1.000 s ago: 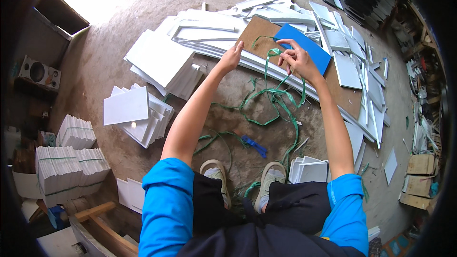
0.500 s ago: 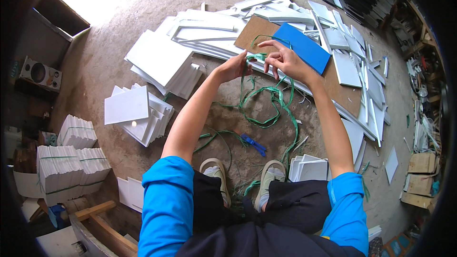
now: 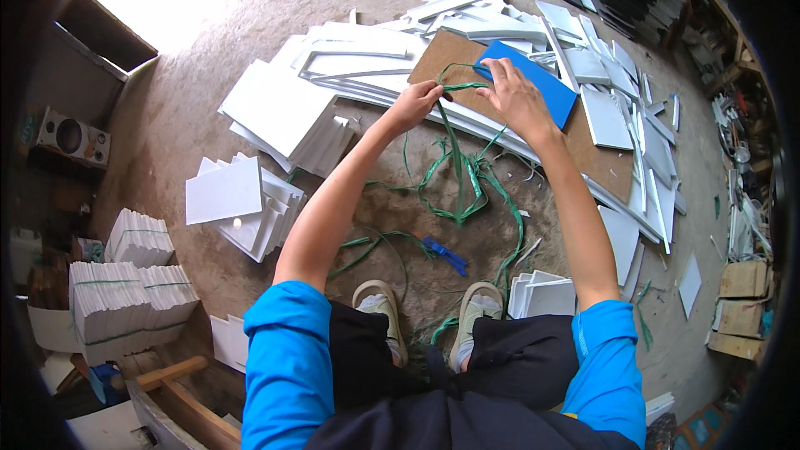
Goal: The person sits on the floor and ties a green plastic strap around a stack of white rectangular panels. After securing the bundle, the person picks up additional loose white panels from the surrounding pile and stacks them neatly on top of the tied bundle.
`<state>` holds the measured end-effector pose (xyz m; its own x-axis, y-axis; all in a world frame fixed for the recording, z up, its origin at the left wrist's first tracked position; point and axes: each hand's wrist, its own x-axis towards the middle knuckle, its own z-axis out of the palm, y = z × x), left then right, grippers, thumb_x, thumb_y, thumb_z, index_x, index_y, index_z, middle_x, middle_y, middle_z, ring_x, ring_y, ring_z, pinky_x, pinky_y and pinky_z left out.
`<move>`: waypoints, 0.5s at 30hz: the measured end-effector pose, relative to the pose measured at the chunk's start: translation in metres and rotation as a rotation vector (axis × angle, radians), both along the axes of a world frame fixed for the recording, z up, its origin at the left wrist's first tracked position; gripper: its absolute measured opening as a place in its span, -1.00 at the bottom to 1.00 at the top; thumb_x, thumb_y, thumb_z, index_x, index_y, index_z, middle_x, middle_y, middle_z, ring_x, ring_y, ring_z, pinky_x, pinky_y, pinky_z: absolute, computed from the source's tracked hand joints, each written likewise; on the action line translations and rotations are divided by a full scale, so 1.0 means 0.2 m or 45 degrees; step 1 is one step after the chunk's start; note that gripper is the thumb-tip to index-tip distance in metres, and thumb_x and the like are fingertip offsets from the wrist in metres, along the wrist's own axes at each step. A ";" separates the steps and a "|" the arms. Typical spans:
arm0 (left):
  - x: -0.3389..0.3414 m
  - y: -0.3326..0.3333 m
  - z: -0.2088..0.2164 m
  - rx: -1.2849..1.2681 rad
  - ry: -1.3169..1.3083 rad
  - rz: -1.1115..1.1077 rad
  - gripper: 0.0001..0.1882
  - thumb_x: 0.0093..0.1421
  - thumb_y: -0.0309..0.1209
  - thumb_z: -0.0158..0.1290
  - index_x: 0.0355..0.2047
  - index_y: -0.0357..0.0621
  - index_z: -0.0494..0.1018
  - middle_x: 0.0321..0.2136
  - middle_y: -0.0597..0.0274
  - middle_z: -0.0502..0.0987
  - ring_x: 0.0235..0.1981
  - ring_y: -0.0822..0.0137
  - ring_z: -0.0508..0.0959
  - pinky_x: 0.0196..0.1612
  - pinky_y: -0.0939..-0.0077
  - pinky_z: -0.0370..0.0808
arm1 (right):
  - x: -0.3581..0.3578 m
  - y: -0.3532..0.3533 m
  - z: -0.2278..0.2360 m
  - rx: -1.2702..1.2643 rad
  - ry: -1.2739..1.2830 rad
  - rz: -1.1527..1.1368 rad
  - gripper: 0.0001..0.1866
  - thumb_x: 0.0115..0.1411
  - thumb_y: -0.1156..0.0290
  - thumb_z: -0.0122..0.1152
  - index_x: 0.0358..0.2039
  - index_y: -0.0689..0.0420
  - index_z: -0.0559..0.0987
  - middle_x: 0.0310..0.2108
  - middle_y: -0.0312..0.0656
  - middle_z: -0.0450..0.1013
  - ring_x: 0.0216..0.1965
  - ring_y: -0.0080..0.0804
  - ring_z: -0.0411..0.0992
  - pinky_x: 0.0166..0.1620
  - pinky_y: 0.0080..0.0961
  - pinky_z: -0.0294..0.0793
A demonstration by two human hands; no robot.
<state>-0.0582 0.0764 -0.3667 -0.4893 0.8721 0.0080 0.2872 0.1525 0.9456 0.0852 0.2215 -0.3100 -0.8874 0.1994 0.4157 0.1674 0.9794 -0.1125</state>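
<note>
Green plastic twine (image 3: 459, 162) hangs from my left hand (image 3: 417, 106) and trails in loose loops on the floor. My left hand is closed, its thumb and fingers pinching the twine. To its right, my right hand (image 3: 517, 98) is raised with its fingers apart and slightly bent. A short stretch of twine spans from the left pinch to the gap between the right thumb and fingers. Beyond the hands lie a brown board (image 3: 440, 56) and a blue panel (image 3: 546, 93). Blue-handled cutters or a similar small tool (image 3: 445, 256) lie on the floor before my shoes.
Stacks of white panels (image 3: 275, 108) stand at the left, a smaller stack (image 3: 223, 192) nearer. White offcuts (image 3: 596, 62) are heaped at the far right. Tied white bundles (image 3: 129, 300) and a wooden frame (image 3: 187, 400) are at the lower left. Cardboard boxes (image 3: 740, 308) line the right.
My right hand has lifted and moved slightly right, its fingers spreading away from the left hand. The left hand has shifted slightly left, and twine now hangs straight down from it.
</note>
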 end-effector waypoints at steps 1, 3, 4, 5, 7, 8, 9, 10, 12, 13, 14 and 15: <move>0.01 0.00 0.01 -0.010 0.072 -0.013 -0.69 0.23 -0.26 -0.23 -0.33 -0.22 0.43 -0.71 0.50 0.14 -0.65 0.60 0.14 -0.60 0.68 0.10 | 0.00 -0.01 0.00 0.020 -0.014 -0.022 -0.65 0.10 0.20 0.00 -0.18 0.17 0.34 -0.25 -0.07 0.34 -0.18 -0.17 0.35 -0.19 -0.27 0.39; 0.02 0.00 0.02 -0.025 0.109 -0.028 -0.69 0.23 -0.26 -0.23 -0.33 -0.23 0.43 -0.71 0.49 0.14 -0.65 0.59 0.13 -0.59 0.68 0.10 | 0.00 -0.02 0.01 0.011 -0.101 -0.034 -0.69 0.10 0.22 0.00 -0.24 0.18 0.35 -0.32 -0.08 0.37 -0.24 -0.17 0.40 -0.25 -0.26 0.42; 0.02 -0.01 0.03 -0.031 0.127 -0.032 -0.69 0.23 -0.26 -0.22 -0.33 -0.23 0.43 -0.71 0.48 0.14 -0.65 0.59 0.13 -0.59 0.67 0.10 | 0.01 -0.02 0.02 -0.018 -0.173 -0.024 -0.72 0.11 0.24 -0.01 -0.27 0.18 0.35 -0.36 -0.09 0.39 -0.28 -0.16 0.42 -0.29 -0.25 0.43; 0.02 -0.01 0.03 -0.044 0.120 -0.039 -0.69 0.23 -0.25 -0.22 -0.33 -0.23 0.43 -0.71 0.46 0.17 -0.64 0.57 0.16 -0.58 0.66 0.13 | 0.01 -0.02 0.03 -0.047 -0.245 -0.013 -0.75 0.11 0.27 -0.01 -0.30 0.18 0.35 -0.40 -0.09 0.41 -0.33 -0.15 0.44 -0.33 -0.24 0.44; 0.01 -0.01 0.03 -0.068 0.106 -0.057 -0.69 0.23 -0.25 -0.22 -0.32 -0.22 0.42 -0.71 0.42 0.22 -0.63 0.52 0.22 -0.54 0.63 0.19 | 0.01 0.00 0.00 -0.029 -0.236 0.035 -0.80 0.13 0.32 -0.06 -0.36 0.19 0.34 -0.47 -0.07 0.43 -0.38 -0.11 0.45 -0.37 -0.21 0.43; 0.01 -0.01 0.03 -0.013 0.246 -0.061 -0.69 0.23 -0.24 -0.21 -0.32 -0.22 0.42 -0.69 0.38 0.26 -0.61 0.49 0.26 -0.51 0.60 0.23 | 0.01 0.01 -0.02 -0.020 -0.231 0.060 -0.83 0.13 0.34 -0.08 -0.38 0.20 0.34 -0.50 -0.06 0.44 -0.40 -0.09 0.45 -0.38 -0.19 0.43; 0.02 -0.01 0.03 0.037 0.384 -0.063 -0.68 0.23 -0.23 -0.21 -0.32 -0.23 0.41 -0.68 0.34 0.30 -0.59 0.46 0.30 -0.47 0.58 0.26 | 0.01 0.00 -0.01 -0.078 -0.259 0.065 -0.83 0.14 0.35 -0.10 -0.39 0.20 0.34 -0.49 -0.03 0.44 -0.40 -0.07 0.45 -0.39 -0.18 0.42; 0.03 -0.01 0.03 0.086 0.523 -0.065 -0.68 0.22 -0.23 -0.21 -0.32 -0.23 0.41 -0.67 0.30 0.33 -0.57 0.43 0.34 -0.44 0.55 0.30 | 0.00 -0.01 -0.01 -0.137 -0.287 0.070 -0.84 0.14 0.36 -0.12 -0.40 0.21 0.34 -0.49 0.00 0.44 -0.39 -0.06 0.44 -0.39 -0.18 0.42; 0.09 0.00 0.07 0.080 0.337 -0.115 -0.67 0.22 -0.21 -0.20 -0.34 -0.24 0.39 -0.61 0.24 0.39 -0.51 0.38 0.40 -0.37 0.51 0.33 | 0.01 -0.02 -0.01 -0.209 -0.346 0.064 -0.82 0.15 0.36 -0.14 -0.39 0.21 0.34 -0.48 0.05 0.43 -0.38 -0.02 0.43 -0.39 -0.16 0.40; 0.12 0.01 0.10 0.077 0.246 -0.138 -0.67 0.21 -0.20 -0.20 -0.34 -0.25 0.38 -0.58 0.21 0.42 -0.48 0.36 0.42 -0.34 0.49 0.34 | 0.01 -0.02 -0.01 -0.224 -0.374 0.063 -0.81 0.16 0.34 -0.15 -0.37 0.21 0.34 -0.48 0.07 0.43 -0.38 -0.01 0.43 -0.40 -0.15 0.40; 0.12 0.01 0.13 -0.033 0.306 -0.180 -0.65 0.21 -0.19 -0.20 -0.40 -0.27 0.37 -0.58 0.19 0.44 -0.51 0.38 0.44 -0.40 0.49 0.35 | 0.01 -0.02 -0.02 -0.239 -0.402 0.060 -0.79 0.16 0.32 -0.15 -0.36 0.21 0.35 -0.47 0.09 0.43 -0.37 0.01 0.42 -0.40 -0.15 0.39; 0.12 0.01 0.13 -0.032 0.338 -0.158 -0.65 0.21 -0.20 -0.21 -0.42 -0.27 0.37 -0.59 0.20 0.44 -0.54 0.38 0.43 -0.42 0.49 0.35 | 0.01 -0.02 -0.01 -0.218 -0.393 0.058 -0.78 0.17 0.30 -0.15 -0.34 0.21 0.35 -0.48 0.08 0.43 -0.38 -0.01 0.43 -0.41 -0.16 0.40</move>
